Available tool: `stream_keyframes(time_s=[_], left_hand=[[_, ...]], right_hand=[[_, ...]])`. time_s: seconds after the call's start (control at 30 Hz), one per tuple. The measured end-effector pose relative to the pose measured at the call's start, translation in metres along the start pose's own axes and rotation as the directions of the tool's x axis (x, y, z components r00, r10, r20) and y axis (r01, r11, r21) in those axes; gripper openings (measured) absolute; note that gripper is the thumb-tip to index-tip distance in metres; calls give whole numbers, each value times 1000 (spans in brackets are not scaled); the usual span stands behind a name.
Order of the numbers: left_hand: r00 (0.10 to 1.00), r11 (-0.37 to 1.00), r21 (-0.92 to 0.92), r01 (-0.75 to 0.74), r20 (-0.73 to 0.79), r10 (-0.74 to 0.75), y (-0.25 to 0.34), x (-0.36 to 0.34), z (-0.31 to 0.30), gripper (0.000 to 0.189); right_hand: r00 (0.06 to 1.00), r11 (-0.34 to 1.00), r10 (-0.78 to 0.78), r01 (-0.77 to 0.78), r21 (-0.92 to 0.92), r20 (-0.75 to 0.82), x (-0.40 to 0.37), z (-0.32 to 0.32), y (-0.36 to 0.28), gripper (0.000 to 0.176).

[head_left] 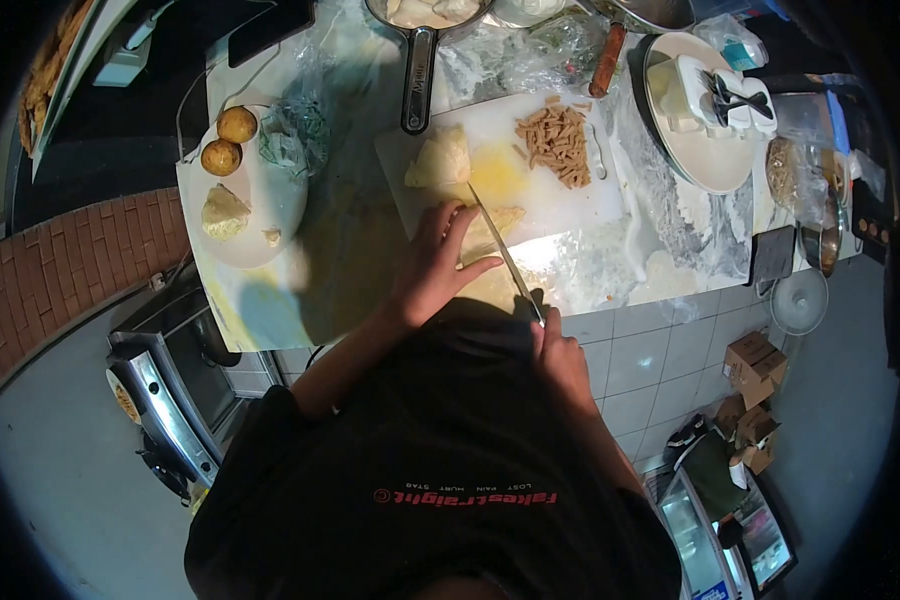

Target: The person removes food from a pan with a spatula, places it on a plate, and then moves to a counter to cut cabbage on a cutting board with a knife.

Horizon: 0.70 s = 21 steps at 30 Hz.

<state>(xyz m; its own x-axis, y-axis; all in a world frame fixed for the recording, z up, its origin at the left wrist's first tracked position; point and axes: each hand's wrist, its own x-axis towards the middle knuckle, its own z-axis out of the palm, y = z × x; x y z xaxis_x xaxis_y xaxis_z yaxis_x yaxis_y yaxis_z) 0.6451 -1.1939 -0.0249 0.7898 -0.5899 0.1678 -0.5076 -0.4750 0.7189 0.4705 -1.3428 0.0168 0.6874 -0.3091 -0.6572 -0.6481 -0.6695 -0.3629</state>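
My right hand (562,362) is wrapped round the handle of a long knife (510,258), whose blade points up and left across the white cutting board (595,215). Beside the blade, my left hand (440,255) has its fingers forward and its thumb apart, next to a flat pale yellow piece (497,228). Whether the fingers press on that piece is hard to see. A pale yellow wedge (444,160), perhaps cabbage, lies beyond the knife tip. Short brown strips (555,145) are heaped at the board's right, near a small white utensil (597,152).
On the left, a white plate (255,255) bears two round yellow-brown items (228,140) and a pale yellow chunk (226,212). A black-handled pan (420,85) and a wooden-handled pan (608,62) stand at the back. A large plate (720,178) holds white containers (695,95).
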Motion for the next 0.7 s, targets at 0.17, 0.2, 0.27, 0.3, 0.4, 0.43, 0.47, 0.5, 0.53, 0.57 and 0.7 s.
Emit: stream_keyframes(time_s=[0.17,0.2,0.27,0.3,0.4,0.43,0.47,0.5,0.53,0.57,0.7], left_hand=[[999,1000,-17,12,35,-11,2,-6,5,41],[1000,1000,-24,1,27,0,3,-6,4,40],[1000,1000,-28,-14,19,14,5,-6,6,39],[999,998,-38,-41,0,41,6,-6,9,37],[999,997,-62,-45,5,46,8,-7,15,31],[999,997,-72,-25,25,26,9,-7,16,28],[999,997,-70,-27,25,29,8,-8,17,28],[999,997,-59,-42,26,44,6,-9,19,25],[998,997,-48,-59,28,60,4,-9,20,22],[997,997,-44,-64,29,66,4,-9,20,22],[997,998,-11,-68,42,69,4,-7,20,23]], right_hand=[[1000,1000,9,-9,8,19,-2,-2,0,37],[999,999,32,-33,22,37,-4,-3,1,39],[997,998,53,-55,39,53,-6,-3,4,41],[998,997,55,-57,52,43,-6,-1,7,40],[998,997,53,-54,53,16,-3,3,7,38],[999,998,43,-43,42,-5,-1,4,5,37],[999,998,41,-41,45,-7,1,5,4,37],[999,997,39,-39,62,0,4,7,3,37],[999,996,37,-38,82,6,6,8,3,37],[999,996,35,-36,87,3,4,7,3,37],[1000,996,23,-23,80,-5,-9,5,20,37]])
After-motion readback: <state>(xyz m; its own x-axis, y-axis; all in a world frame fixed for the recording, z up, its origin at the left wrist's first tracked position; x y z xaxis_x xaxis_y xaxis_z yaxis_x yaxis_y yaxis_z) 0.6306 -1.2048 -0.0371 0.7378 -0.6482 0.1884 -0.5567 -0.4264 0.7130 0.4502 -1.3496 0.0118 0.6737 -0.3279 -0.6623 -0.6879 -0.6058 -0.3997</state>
